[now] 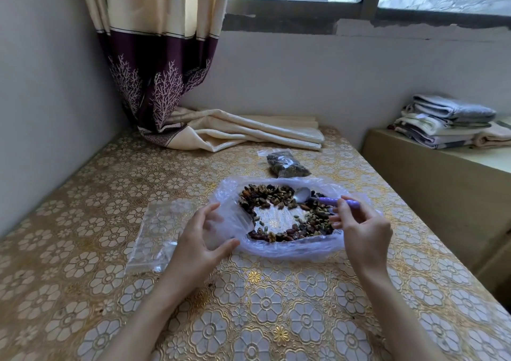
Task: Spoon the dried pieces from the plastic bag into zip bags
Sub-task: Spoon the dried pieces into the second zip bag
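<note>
Gold floral tablecloth (265,299): our right hand (365,230) grips the purple-handled metal spoon (318,198), bowl far-left over brown dried pieces (265,193); left hand (201,233) holds a clear zip bag (229,222) just left

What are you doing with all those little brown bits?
A person is packing dried pieces from an open plastic bag into small zip bags. The right hand holds a purple-handled spoon over the pieces, and the left hand holds an empty zip bag open. One filled bag lies behind; spare empty bags lie beside the left hand.
</note>
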Motion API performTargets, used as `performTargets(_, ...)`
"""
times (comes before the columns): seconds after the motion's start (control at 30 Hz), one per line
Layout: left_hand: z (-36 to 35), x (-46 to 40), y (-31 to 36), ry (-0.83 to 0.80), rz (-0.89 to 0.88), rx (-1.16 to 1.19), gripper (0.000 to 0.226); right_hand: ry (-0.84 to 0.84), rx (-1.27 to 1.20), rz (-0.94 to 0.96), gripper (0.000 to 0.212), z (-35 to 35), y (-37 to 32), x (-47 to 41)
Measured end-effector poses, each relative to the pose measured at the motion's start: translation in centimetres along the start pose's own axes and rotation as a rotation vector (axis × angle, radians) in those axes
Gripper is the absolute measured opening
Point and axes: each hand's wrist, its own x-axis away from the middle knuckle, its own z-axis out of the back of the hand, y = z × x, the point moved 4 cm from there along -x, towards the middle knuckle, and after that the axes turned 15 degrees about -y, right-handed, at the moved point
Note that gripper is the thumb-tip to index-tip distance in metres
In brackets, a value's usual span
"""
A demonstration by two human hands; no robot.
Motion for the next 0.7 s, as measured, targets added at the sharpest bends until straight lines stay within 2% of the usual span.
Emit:
performTargets(0.13, 0.0, -0.1, 0.0, -0.01, -0.021, 0.001, 0.06, -0.098, -0.142, -0.089, 0.009, -0.9, 0.8, -0.2)
performTargets(0.3, -0.1, -0.1, 0.1, -0.021, -0.034, 0.008, 0.059, -0.226, -0.264, -0.14, 0.01, -2.3, 0.7, 0.0)
performTargets(0.53, -0.1, -0.2, -0.2, -0.02, -0.017, 0.03, 0.065, -0.139, -0.387, -0.21, 0.017, -1.6, 1.1, 0.2)
performTargets(0.7, 0.0, -0.2, -0.3, -0.027, 0.01, 0.051, 0.07, -0.088, -0.451, -0.173, 0.018, -1.0, 0.1, 0.5)
